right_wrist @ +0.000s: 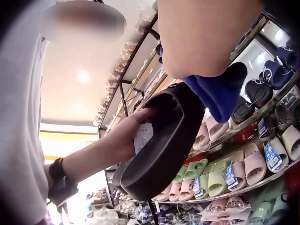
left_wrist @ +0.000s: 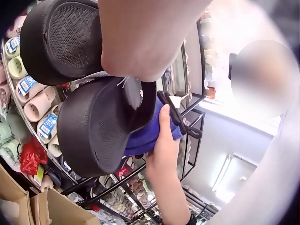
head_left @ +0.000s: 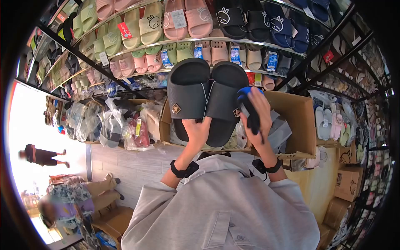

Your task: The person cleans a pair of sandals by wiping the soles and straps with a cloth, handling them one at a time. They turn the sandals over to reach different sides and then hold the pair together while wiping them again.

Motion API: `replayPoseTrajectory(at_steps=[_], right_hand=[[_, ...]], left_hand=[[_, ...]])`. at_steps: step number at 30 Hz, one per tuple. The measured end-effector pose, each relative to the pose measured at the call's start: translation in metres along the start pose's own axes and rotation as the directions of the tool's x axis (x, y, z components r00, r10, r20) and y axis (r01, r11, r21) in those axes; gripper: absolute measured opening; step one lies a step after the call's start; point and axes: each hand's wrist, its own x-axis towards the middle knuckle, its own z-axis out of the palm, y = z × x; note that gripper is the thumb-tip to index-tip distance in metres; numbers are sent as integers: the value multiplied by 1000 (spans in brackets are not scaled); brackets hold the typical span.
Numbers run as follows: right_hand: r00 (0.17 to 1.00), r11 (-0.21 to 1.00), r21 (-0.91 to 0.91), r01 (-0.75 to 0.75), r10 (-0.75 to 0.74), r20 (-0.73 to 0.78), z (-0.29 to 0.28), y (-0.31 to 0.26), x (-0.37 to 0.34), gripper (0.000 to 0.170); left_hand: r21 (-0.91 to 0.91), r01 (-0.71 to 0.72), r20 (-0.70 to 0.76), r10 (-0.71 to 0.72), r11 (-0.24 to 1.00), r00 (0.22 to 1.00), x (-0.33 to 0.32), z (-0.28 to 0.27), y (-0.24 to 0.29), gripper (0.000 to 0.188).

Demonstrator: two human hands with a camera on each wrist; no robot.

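A pair of black slippers [head_left: 189,100], joined by a thin tie and bearing small square badges on the straps, is held up in front of the shelves. My left hand [head_left: 196,132] grips the pair from its near side, its fingers tucked in under the straps and partly hidden. At the right slipper's outer side, my right hand [head_left: 261,111] holds a blue cloth pad [left_wrist: 146,136] with a black strap. In the right wrist view the blue pad lies against the slipper's strap, and a white tag [right_wrist: 143,137] shows by the left hand.
Shelves of slippers [head_left: 196,18] in pink, green, black and navy rise ahead. Below the hands stands an open cardboard box [head_left: 293,121], with bagged footwear [head_left: 83,121] to its left. Closed cartons [head_left: 348,183] stand at right. Two other people are at left.
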Motion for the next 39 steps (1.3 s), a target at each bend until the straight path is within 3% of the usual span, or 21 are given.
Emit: replayPoseTrajectory(at_steps=[1, 2, 5, 7, 9, 11, 13, 15, 19, 20, 22, 25, 27, 29, 31, 32, 34, 35, 36, 37, 39], right_hand=[[990, 990, 50, -130, 132, -51, 4, 2, 2, 56], [992, 995, 38, -98, 100, -70, 6, 6, 5, 54], [999, 996, -85, 19, -15, 42, 0, -4, 0, 51], [974, 984, -58, 169, -158, 165, -2, -1, -10, 51], [929, 954, -2, 300, -292, 227, -5, 12, -14, 47], [954, 979, 16, 204, -202, 220, -16, 31, -7, 46], [999, 994, 107, -35, 38, -25, -6, 43, -3, 56], [989, 988, 49, -144, 145, -23, 1, 48, -1, 60], [980, 997, 47, 56, -64, 189, -5, 26, -10, 55], [959, 985, 78, 152, -166, 232, -5, 25, -14, 54], [886, 945, 99, 312, -327, 329, -5, 27, -20, 51], [948, 986, 79, 145, -162, 275, -15, 39, -5, 50], [992, 996, 69, -54, 46, 121, -14, 44, 2, 55], [992, 998, 25, -65, 62, 109, -12, 41, 2, 54], [974, 992, -24, 122, -115, 197, -13, 32, -3, 50], [935, 977, 51, 207, -213, 284, -17, 27, -4, 48], [872, 944, 124, 307, -331, 361, -18, 19, -12, 48], [842, 927, 138, 348, -373, 390, -16, 19, -15, 49], [846, 941, 149, 303, -337, 414, -22, 22, -11, 51], [847, 954, 161, 254, -300, 439, -30, 28, -8, 53], [935, 994, 84, 74, -98, 340, -29, 38, -11, 59]], left_hand=[[10, -41, -11, 41, 999, 999, -1, 5, -2, 19], [67, -74, -20, 76, 995, 997, -3, 10, -4, 22], [192, -102, -19, 108, 976, 994, -13, 20, -15, 27], [209, -30, -8, 32, 977, 999, -22, 25, -16, 28], [303, -81, 21, 78, 950, 997, -23, 25, -12, 28], [344, -149, 23, 151, 927, 988, -22, 29, -8, 28], [338, -231, -6, 248, 912, 969, -22, 38, -8, 30], [388, -254, 59, 251, 886, 966, -25, 45, -7, 33], [412, -221, 138, 179, 884, 974, -31, 47, -13, 33], [421, -363, 150, 331, 831, 932, -30, 42, -25, 38], [391, -297, 160, 253, 871, 954, -31, 30, -39, 39], [421, -274, 146, 234, 864, 961, -23, 34, -27, 33], [396, -287, 123, 260, 872, 958, -19, 40, -19, 29], [341, -214, 171, 163, 915, 972, -24, 40, -21, 32], [325, -227, 198, 168, 918, 966, -22, 43, -26, 35], [302, -152, 234, 81, 941, 969, -23, 40, -26, 38], [164, -107, 242, 65, 981, 968, -20, 36, -33, 41], [198, -173, 250, 121, 965, 961, -19, 35, -36, 39], [231, -239, 257, 177, 943, 950, -18, 35, -39, 38], [270, -196, 255, 126, 943, 959, -20, 36, -33, 37], [346, -109, 242, 24, 932, 970, -23, 41, -21, 34]])
